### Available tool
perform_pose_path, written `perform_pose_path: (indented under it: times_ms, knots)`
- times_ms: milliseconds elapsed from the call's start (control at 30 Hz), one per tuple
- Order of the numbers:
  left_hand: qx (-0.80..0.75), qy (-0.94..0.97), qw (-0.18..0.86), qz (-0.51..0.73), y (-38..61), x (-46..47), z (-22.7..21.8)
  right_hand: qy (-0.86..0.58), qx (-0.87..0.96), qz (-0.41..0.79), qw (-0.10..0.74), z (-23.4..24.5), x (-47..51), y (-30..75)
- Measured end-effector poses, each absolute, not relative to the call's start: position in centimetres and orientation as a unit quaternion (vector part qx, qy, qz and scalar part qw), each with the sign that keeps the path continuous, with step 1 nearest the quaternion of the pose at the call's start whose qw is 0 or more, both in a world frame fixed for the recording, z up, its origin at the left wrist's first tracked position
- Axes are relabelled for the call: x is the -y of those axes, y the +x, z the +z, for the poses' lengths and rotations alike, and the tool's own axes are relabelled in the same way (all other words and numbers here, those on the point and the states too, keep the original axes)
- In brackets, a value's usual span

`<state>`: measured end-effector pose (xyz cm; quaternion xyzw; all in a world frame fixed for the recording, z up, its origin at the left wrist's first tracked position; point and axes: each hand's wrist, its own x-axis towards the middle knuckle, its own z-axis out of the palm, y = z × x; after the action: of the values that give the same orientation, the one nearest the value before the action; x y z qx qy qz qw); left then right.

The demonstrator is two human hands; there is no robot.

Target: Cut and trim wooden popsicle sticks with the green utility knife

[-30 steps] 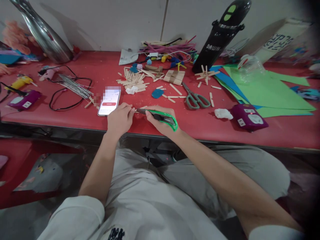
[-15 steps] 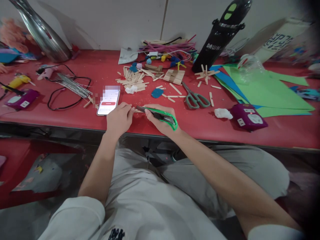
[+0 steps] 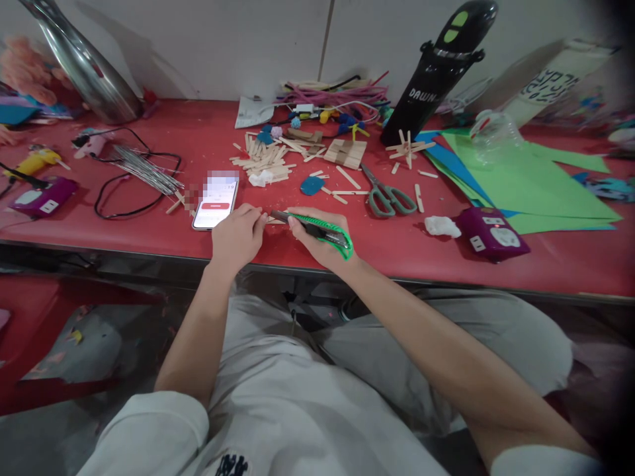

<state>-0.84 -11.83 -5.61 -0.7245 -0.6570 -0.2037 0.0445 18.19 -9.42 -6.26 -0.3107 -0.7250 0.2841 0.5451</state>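
Observation:
In my right hand [image 3: 313, 246] is a green utility knife [image 3: 331, 233], its blade end pointing left toward my other hand. A small piece of wooden craft stick [image 3: 276, 221] shows between the two hands, close to the blade. The fingers of my left hand [image 3: 235, 237] are pinched together at the left end of that stick and hide most of it. Just behind my left hand lies a phone [image 3: 216, 203] with a lit screen. Whether the blade touches the wood cannot be made out.
Loose craft sticks [image 3: 268, 158] lie in a heap behind the hands, with scissors [image 3: 389, 198] to their right. A purple power socket [image 3: 492, 233], green paper sheets [image 3: 540, 178] and a black bottle [image 3: 421, 86] stand or lie rightward. Metal wires [image 3: 143, 168] lie left on the red table [image 3: 124, 228].
Hardly anything differs. Both hands keep their places, with the knife still at the stick; the view has shifted very slightly.

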Motion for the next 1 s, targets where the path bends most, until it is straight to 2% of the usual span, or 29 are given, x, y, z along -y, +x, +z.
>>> perform_pose_path:
  times_ms: [333, 1000]
  knots:
    - [0.656, -0.724, 0.044, -0.209, -0.75, 11.88, -5.55, -0.280, 0.728, 0.285, 0.558, -6.19, 9.56, 18.08]
    - [0.656, -0.723, 0.060, -0.210, -0.69, 11.83, -5.64, -0.320, 0.724, 0.288, 0.539, -5.82, 9.64, 18.31]
